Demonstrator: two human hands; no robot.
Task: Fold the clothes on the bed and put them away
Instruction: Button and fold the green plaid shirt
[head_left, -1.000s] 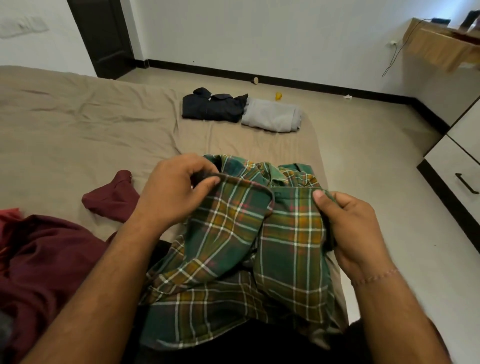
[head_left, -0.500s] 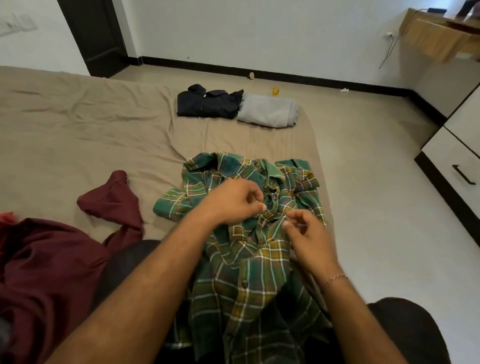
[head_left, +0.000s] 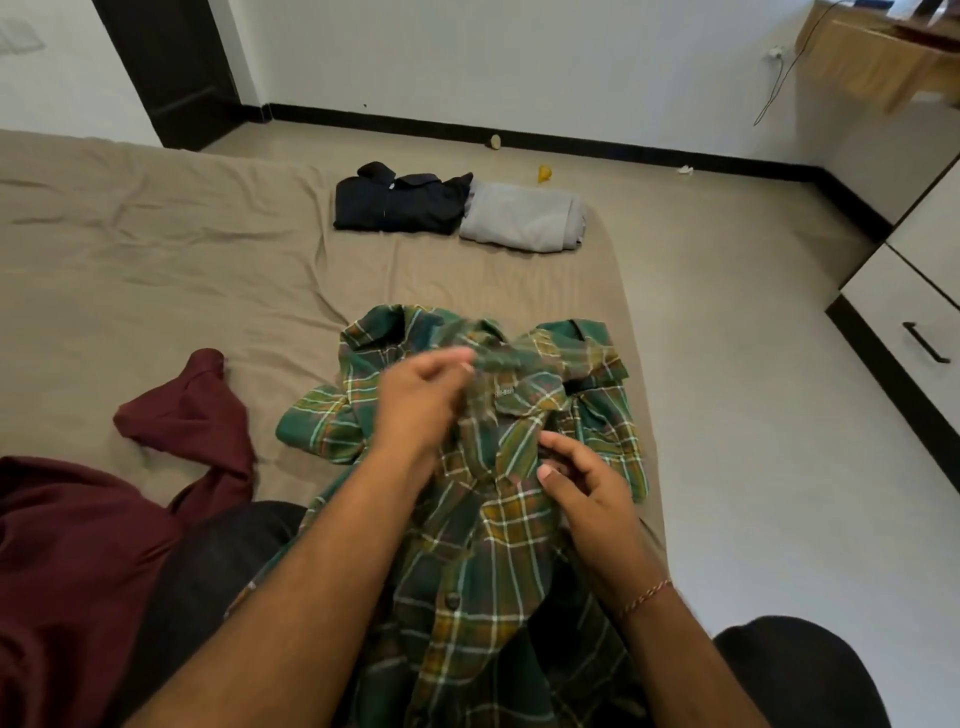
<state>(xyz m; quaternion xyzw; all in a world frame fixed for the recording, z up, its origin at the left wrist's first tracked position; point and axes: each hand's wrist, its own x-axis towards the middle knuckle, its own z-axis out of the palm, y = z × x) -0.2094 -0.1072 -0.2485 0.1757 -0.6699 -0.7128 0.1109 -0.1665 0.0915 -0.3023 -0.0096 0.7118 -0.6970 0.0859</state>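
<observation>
Near edge: green plaid shirt (head_left: 498, 545) lay rumpled over my lap and onto the bed (head_left: 156, 270), collar end far, front placket up, one button visible low on it. Right hand (head_left: 587, 499) sat on the placket mid-chest, fingers curled, thumb and forefinger pinching the cloth edge. Left hand (head_left: 421, 400) was further up near the collar, motion-blurred; fingers looked curled onto a bit of collar fabric, but I couldn't tell for sure whether it gripped.

My read: step was squaring up the shirt front before folding. To do it well, I judged: line both placket edges up, pull the collar flat, spread the sleeves out to the sides, smooth wrinkles, only then fold.

Left of the shirt: maroon garment (head_left: 104, 519), unfolded, still to do. Far end of bed: folded dark shirt (head_left: 400, 205) touching folded grey garment (head_left: 519, 218) on its right. Drawer unit (head_left: 914, 322) far right, likely where they go.
</observation>
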